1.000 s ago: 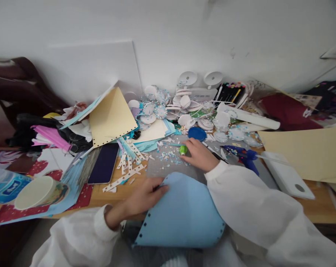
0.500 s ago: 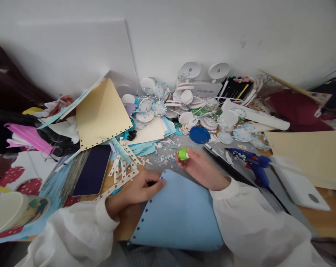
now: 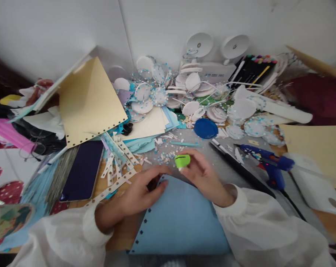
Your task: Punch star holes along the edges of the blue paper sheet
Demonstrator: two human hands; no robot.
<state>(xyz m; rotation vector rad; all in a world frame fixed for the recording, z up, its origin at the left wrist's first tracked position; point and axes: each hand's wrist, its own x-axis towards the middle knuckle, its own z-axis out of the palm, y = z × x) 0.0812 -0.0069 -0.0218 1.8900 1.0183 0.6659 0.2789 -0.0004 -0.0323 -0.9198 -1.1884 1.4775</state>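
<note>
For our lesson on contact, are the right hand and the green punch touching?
Touching. The head view shows the right hand gripping the green punch with its fingers.

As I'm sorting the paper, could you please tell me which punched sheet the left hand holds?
The blue sheet, held near its far left corner by the left hand; the cream sheet farther back is untouched.

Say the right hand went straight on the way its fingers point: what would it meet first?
Probably the scattered paper bits just beyond the small green object the right hand holds, though its height is unclear, so it might pass above them.
</note>
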